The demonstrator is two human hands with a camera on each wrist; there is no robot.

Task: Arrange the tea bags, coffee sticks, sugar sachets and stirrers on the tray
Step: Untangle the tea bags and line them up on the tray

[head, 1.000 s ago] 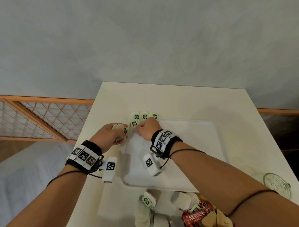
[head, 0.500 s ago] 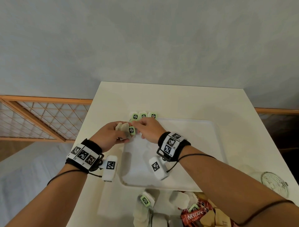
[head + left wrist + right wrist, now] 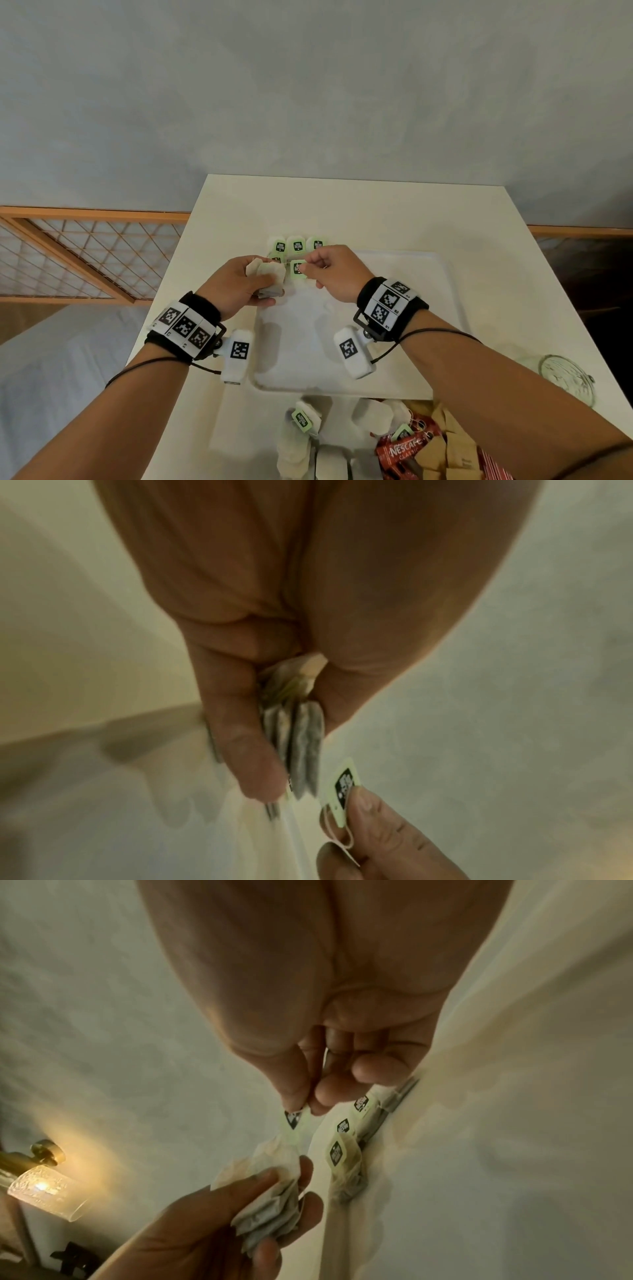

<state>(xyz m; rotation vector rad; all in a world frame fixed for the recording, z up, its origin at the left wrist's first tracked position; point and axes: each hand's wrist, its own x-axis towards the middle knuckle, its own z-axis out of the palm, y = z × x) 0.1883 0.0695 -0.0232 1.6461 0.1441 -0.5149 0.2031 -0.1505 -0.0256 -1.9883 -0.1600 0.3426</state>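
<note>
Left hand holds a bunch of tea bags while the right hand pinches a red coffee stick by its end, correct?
Not quite. The right hand pinches a green tea bag tag, as the right wrist view shows, not a red coffee stick. The left hand does hold a bunch of tea bags.

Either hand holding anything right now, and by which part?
Left hand grips a bunch of tea bags by the pouches. Right hand pinches one bag's green paper tag between thumb and forefinger.
</note>
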